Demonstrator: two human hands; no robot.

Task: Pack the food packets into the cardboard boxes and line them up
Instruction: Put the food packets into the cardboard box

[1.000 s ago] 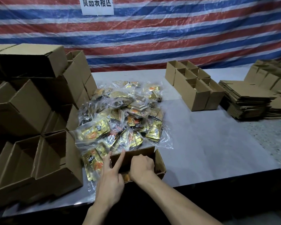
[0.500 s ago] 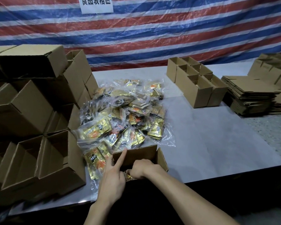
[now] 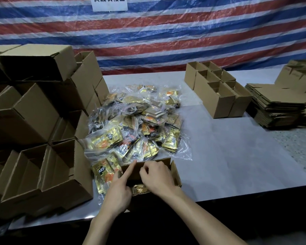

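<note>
A left hand (image 3: 118,190) lies on the open box's (image 3: 176,174) left wall, index finger straight. The right hand (image 3: 157,175) curls over a gold packet (image 3: 140,188) inside, grip unclear. Beyond the box, bagged food packets (image 3: 136,124) lie heaped.

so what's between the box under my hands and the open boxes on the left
A gold food packet in clear plastic, the near end of the packet pile, lies on the table there, seen in the head view.
</note>
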